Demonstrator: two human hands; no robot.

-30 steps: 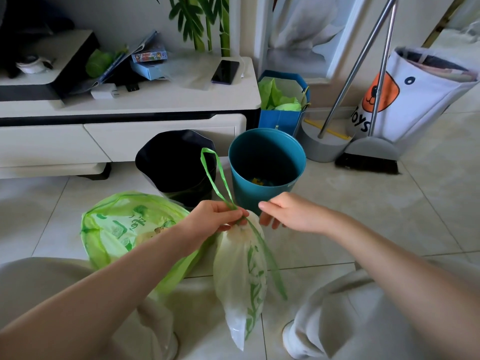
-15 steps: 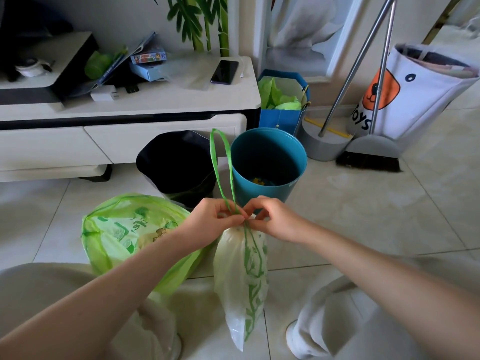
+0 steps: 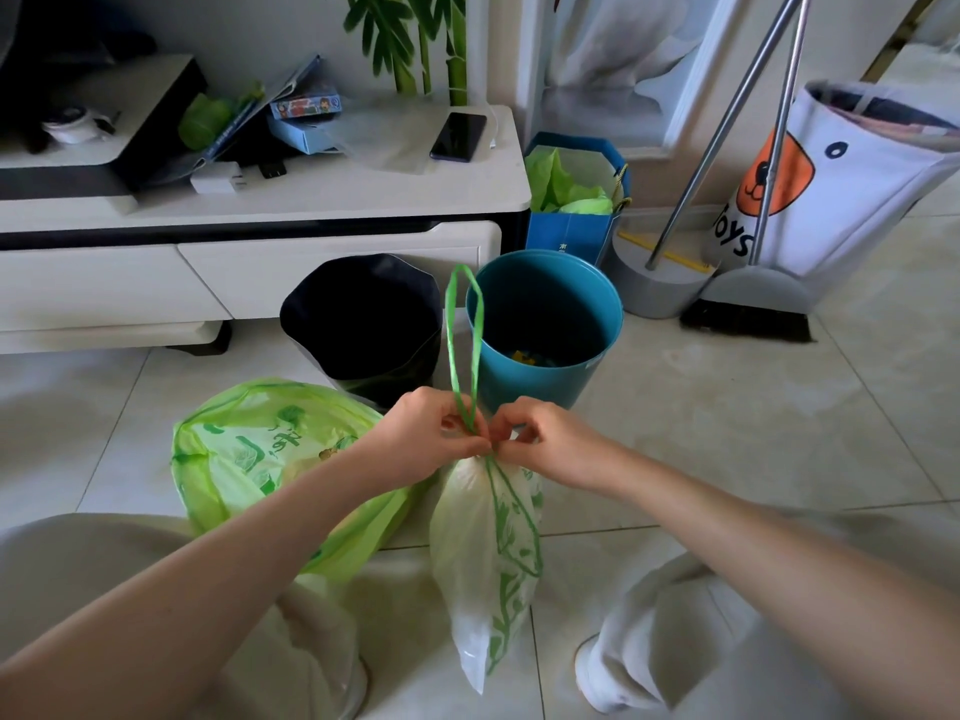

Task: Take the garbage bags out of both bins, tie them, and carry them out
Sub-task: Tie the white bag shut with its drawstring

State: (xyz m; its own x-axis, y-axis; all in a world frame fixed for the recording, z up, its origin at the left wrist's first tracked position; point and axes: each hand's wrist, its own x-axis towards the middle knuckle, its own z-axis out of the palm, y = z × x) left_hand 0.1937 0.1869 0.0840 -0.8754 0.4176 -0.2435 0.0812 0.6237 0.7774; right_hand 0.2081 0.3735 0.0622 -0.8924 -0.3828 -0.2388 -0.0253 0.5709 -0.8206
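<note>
The knot at the neck of the white bag (image 3: pixel 488 553) is hidden behind the fingertips of the left hand (image 3: pixel 423 439) and right hand (image 3: pixel 550 441). Small yellow scraps deep in the blue bin (image 3: pixel 545 324) cannot be identified. The broom handles (image 3: pixel 748 96) run off the top edge.

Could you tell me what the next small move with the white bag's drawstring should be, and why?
Probably pull the green drawstring loop snug into a knot: both the left hand and right hand pinch it at the gathered neck of the white bag, yet the loop stands loose.
</note>
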